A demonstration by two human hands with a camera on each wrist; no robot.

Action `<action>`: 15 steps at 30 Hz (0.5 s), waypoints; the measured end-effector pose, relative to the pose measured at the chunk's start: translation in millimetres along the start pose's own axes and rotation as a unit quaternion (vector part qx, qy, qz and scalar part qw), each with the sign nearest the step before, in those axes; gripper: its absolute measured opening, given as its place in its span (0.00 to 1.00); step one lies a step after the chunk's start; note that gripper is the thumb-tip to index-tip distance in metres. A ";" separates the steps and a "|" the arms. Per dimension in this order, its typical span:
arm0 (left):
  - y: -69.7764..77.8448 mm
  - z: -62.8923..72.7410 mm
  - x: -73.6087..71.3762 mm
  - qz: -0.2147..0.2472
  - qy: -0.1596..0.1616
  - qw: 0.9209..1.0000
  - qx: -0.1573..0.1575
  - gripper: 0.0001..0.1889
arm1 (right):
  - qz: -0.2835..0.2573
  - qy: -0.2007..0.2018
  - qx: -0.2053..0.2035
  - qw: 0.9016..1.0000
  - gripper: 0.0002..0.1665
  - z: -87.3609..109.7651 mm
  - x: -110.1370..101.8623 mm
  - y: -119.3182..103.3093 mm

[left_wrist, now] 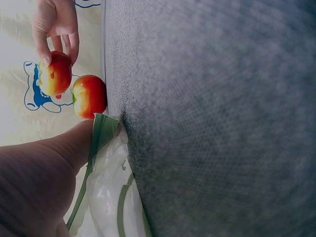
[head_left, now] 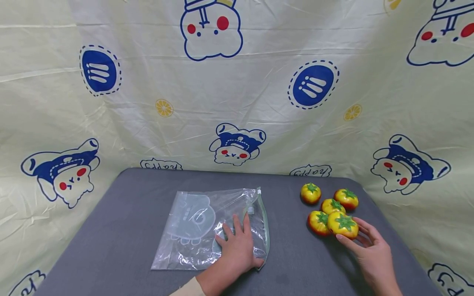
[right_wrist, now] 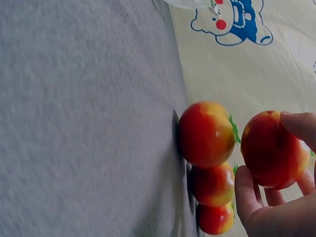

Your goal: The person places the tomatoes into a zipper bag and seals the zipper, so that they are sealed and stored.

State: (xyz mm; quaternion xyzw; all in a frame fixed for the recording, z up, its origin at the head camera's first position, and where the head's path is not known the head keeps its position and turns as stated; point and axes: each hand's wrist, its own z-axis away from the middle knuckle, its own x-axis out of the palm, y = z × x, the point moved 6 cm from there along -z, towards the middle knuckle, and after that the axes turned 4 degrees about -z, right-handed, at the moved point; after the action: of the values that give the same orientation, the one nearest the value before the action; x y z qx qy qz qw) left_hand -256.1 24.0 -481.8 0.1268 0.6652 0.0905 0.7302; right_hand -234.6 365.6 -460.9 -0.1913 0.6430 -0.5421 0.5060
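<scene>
A clear plastic zip bag with a pale printed figure lies flat on the grey table. My left hand rests on its right part, fingers spread, near the green-edged opening. In the left wrist view, the bag's green edge stands beside that hand. On the right, my right hand holds a yellow and red tomato with a green star-shaped top, thumb on one side and fingers on the other. The right wrist view shows this tomato raised off the table.
Several similar tomatoes sit grouped at the table's right side, among them one at the back, one at the far right and one at the front left. Behind the grey table hangs a cream printed curtain.
</scene>
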 end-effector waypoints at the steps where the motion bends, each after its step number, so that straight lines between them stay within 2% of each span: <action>1: 0.1 0.1 0.0 0.000 0.001 1.000 0.001 0.73 | -0.002 -0.003 -0.003 1.000 0.54 1.0 1.5 -1.0; 15: 0.8 2.0 -0.4 -0.004 0.013 1.000 0.001 0.73 | -0.026 -0.036 -0.079 0.996 0.49 20.2 26.4 -16.0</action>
State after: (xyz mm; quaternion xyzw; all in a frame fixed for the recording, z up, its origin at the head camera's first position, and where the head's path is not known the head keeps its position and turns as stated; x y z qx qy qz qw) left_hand -254.1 24.5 -481.0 0.1241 0.6749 0.0888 0.7219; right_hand -233.1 329.1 -456.3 -0.2665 0.6603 -0.4952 0.4977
